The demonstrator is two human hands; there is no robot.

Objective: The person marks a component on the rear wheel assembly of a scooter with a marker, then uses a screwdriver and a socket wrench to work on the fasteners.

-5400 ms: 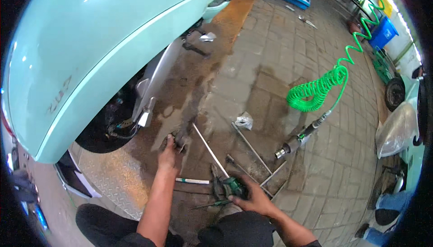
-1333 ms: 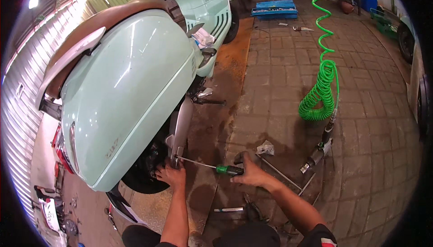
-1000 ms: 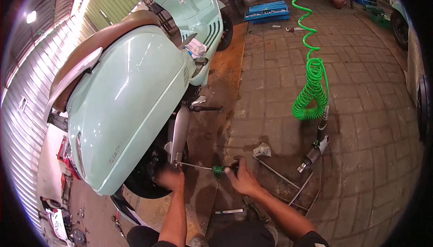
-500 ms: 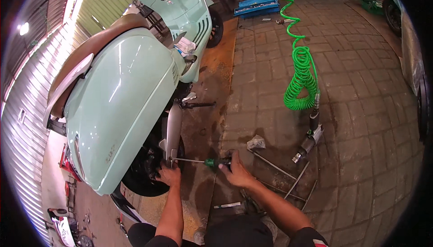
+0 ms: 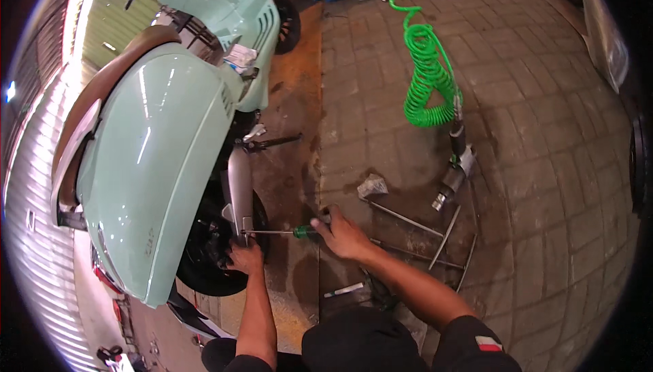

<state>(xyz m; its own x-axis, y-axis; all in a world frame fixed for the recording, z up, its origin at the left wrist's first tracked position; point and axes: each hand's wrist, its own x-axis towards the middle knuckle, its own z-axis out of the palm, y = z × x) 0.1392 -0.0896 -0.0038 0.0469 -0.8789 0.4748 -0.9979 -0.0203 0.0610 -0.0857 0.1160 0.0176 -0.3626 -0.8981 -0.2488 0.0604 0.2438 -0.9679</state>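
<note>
**Right hand (image 5: 342,237) grips a green-handled screwdriver (image 5: 303,232) beside a scooter wheel**

In the head view, taking its middle as the clock's centre, we have our right hand near six o'clock, its fingers closed around the screwdriver's handle. The tool lies toward seven. We see a bright green collar of handle, the rest hidden by our hand, and a long, thin, straight metal shaft, nearly level, pointing to nine. Its tip meets the lower end of a silver arm (image 5: 239,181); we cannot tell whether it is seated in anything.

Our left hand (image 5: 245,256), between seven and eight, is at that lower end, just beside the black wheel (image 5: 216,285); its fingertips are hidden, so we cannot tell whether it grips anything. The pale green scooter (image 5: 153,147) fills nine o'clock. We see a coiled green hose (image 5: 428,90) at two and an air tool (image 5: 457,171) at three.
</note>
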